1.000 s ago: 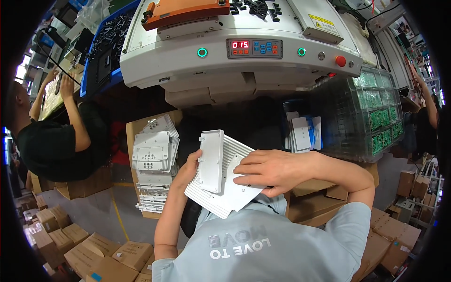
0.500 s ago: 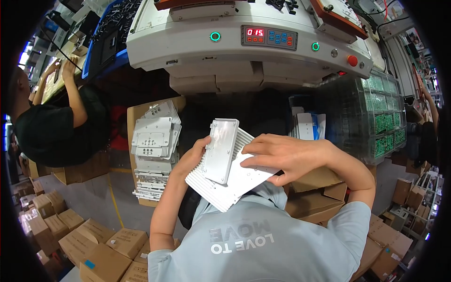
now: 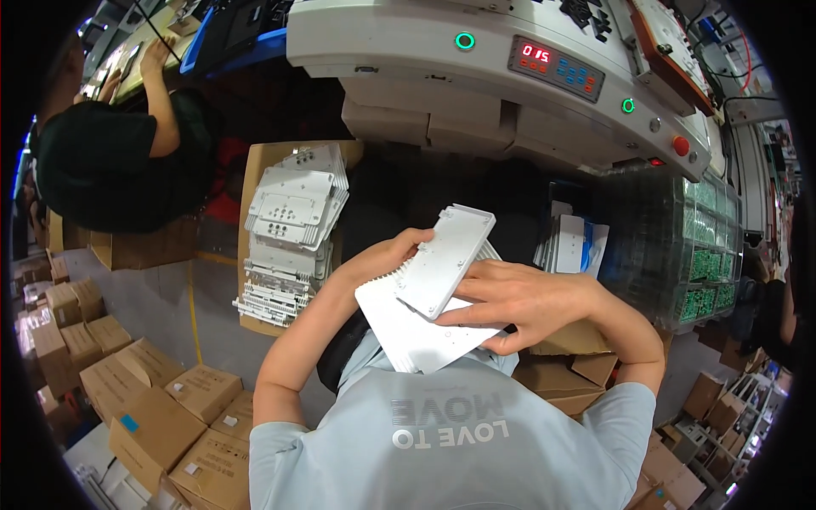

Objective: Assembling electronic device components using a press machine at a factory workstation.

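A small white metal panel with raised edges and small round marks is tilted over a larger white finned heat sink near my lap. My left hand is closed on the panel's left edge, thumb on top; its other fingers are mostly hidden. My right hand lies across the heat sink from the right with fingers stretched and apart. Its fingertips reach the panel's right edge and partly disappear behind it, while the thumb rests by the heat sink's lower right edge.
A carton of stacked white metal plates stands on the left. Ahead is a white machine with a lit control panel. Clear trays of green boards are at right. Another person sits at far left.
The small panel has turned clockwise and shifted right above the heat sink. My left hand has moved with it; my right fingers now meet its edge. The whole view has shifted.
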A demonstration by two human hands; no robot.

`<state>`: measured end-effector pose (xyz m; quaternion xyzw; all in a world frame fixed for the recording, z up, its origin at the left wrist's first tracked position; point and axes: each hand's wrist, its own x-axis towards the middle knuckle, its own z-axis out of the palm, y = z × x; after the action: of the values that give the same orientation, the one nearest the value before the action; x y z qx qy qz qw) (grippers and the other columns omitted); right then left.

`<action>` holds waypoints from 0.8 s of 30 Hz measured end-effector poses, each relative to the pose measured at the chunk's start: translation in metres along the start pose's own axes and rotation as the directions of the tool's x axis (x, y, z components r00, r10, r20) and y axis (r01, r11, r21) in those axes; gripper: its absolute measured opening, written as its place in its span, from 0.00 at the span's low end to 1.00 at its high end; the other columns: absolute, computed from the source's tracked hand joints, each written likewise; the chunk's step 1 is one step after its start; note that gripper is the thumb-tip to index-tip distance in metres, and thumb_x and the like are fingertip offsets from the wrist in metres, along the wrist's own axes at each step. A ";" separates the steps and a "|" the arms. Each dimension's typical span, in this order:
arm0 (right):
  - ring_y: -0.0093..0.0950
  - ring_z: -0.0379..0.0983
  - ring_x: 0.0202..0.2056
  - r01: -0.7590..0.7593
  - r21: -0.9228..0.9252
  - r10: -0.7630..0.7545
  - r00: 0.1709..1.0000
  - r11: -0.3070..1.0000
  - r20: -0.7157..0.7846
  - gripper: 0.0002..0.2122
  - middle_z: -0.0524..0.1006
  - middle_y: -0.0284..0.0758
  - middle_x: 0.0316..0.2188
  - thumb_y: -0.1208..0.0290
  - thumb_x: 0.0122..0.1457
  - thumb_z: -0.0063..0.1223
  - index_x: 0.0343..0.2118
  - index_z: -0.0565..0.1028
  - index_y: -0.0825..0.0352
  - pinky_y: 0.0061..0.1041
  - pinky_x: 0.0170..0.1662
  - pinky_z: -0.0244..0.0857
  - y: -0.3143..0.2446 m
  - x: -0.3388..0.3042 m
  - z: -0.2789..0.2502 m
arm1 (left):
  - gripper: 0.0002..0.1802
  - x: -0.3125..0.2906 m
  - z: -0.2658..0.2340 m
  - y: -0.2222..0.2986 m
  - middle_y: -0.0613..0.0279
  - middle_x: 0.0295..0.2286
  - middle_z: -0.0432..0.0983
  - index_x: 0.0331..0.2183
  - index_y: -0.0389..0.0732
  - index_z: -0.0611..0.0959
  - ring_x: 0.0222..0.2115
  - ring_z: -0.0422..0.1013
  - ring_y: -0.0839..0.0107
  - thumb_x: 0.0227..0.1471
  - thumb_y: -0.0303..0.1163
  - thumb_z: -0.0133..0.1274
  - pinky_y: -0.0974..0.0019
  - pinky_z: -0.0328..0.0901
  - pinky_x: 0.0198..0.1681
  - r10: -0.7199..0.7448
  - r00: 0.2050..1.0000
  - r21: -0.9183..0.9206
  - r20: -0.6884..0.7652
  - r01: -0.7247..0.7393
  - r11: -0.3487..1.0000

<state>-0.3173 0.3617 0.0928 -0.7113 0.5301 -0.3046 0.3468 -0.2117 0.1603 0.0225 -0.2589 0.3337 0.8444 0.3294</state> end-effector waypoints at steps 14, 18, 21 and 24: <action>0.40 0.68 0.45 -0.039 -0.393 -0.026 0.987 0.919 -0.158 0.26 0.68 0.44 0.48 0.66 0.47 0.60 0.51 0.69 0.62 0.34 0.47 0.67 -0.002 -0.004 0.027 | 0.27 0.006 -0.003 0.006 0.50 0.40 0.75 0.48 0.31 0.73 0.38 0.75 0.66 0.57 0.43 0.39 0.68 0.72 0.39 0.015 1.000 0.003 0.023 -0.015 1.000; 0.33 0.74 0.39 -0.038 -0.570 -0.163 0.941 0.821 -0.297 0.18 0.75 0.40 0.39 0.66 0.50 0.57 0.42 0.73 0.69 0.28 0.43 0.71 -0.003 -0.008 0.025 | 0.24 0.023 -0.012 -0.009 0.52 0.37 0.77 0.44 0.32 0.76 0.34 0.76 0.68 0.55 0.42 0.44 0.68 0.71 0.39 0.007 1.000 -0.104 -0.024 -0.009 0.995; 0.29 0.76 0.36 -0.049 -0.626 -0.226 0.908 0.778 -0.352 0.16 0.77 0.37 0.36 0.62 0.52 0.56 0.38 0.74 0.69 0.25 0.40 0.71 -0.005 -0.008 0.023 | 0.26 0.027 -0.019 -0.008 0.46 0.45 0.71 0.50 0.27 0.68 0.44 0.71 0.61 0.56 0.37 0.43 0.62 0.65 0.50 0.108 0.984 -0.316 0.141 -0.059 0.947; 0.30 0.76 0.34 -0.113 -0.313 -0.076 0.842 0.943 -0.533 0.16 0.78 0.36 0.35 0.63 0.51 0.58 0.39 0.75 0.69 0.24 0.36 0.71 -0.012 -0.013 0.023 | 0.27 0.021 -0.031 0.009 0.40 0.50 0.64 0.51 0.26 0.62 0.54 0.61 0.47 0.53 0.33 0.43 0.50 0.57 0.58 0.321 0.947 -0.381 0.011 -0.293 0.877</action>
<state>-0.2956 0.3809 0.0881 -0.6399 0.6564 -0.3947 0.0621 -0.2258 0.1406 -0.0074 -0.2296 0.1911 0.9428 0.1480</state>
